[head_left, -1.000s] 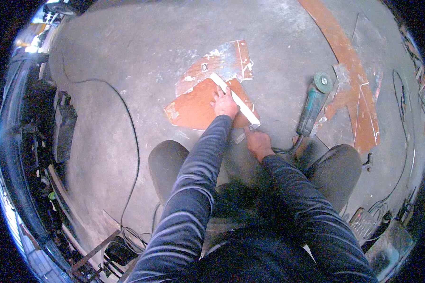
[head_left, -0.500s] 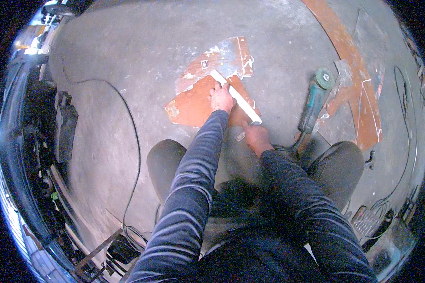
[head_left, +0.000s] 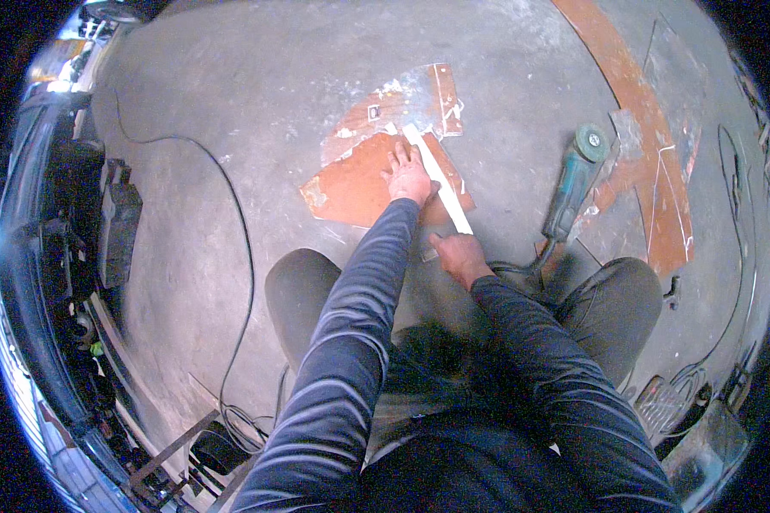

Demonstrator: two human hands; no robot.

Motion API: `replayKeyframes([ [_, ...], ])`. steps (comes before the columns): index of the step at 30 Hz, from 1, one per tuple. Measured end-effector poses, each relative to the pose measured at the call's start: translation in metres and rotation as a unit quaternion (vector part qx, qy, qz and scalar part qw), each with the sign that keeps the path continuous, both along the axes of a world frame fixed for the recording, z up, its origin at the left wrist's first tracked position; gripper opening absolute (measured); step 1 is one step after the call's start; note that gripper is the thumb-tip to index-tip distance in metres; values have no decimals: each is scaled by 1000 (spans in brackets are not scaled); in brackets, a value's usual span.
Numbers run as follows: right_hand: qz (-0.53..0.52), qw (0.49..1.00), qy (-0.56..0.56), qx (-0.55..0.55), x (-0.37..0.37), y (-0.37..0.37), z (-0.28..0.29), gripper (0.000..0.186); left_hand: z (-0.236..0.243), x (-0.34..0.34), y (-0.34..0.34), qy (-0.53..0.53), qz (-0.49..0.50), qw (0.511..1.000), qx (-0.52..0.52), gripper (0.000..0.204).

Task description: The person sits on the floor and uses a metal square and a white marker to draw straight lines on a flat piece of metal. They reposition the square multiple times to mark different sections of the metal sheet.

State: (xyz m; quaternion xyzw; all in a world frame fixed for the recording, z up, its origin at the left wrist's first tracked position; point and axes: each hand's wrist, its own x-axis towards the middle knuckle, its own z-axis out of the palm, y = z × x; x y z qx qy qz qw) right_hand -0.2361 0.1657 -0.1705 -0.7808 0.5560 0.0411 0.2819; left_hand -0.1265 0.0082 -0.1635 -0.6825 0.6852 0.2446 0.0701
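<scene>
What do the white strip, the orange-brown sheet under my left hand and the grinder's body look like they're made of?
White strip: plastic or painted metal, unclear; plain white, straight-edged.
Orange-brown sheet: possibly painted or rusted sheet metal; dull, with a pale worn patch.
Grinder's body: likely molded plastic; teal, rounded casing.

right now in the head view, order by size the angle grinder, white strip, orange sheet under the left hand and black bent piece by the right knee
1. orange sheet, partly covered
2. angle grinder
3. white strip, about as long as the angle grinder but narrower
4. black bent piece
</scene>
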Motion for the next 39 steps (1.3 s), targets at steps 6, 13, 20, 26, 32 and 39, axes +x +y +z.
replayKeyframes([
  [6,-12,998,-35,-55,3,0,-23,17,3,-1,-6,5,4,1000,5,112],
  [13,-25,998,-23,-53,1,-2,-11,19,8,-2,-7,5,45,999,23,112],
  [20,-91,993,1,71,-2,-7,8,26,8,-6,-14,-27,37,997,58,111],
  [26,-110,990,3,83,-2,-10,16,25,6,-3,-12,-12,28,999,43,113],
  [32,-118,991,-9,64,-5,-8,4,25,4,-3,-10,10,25,999,24,114],
  [39,-147,986,-51,65,-4,-14,6,22,4,-5,-13,14,43,999,6,107],
])
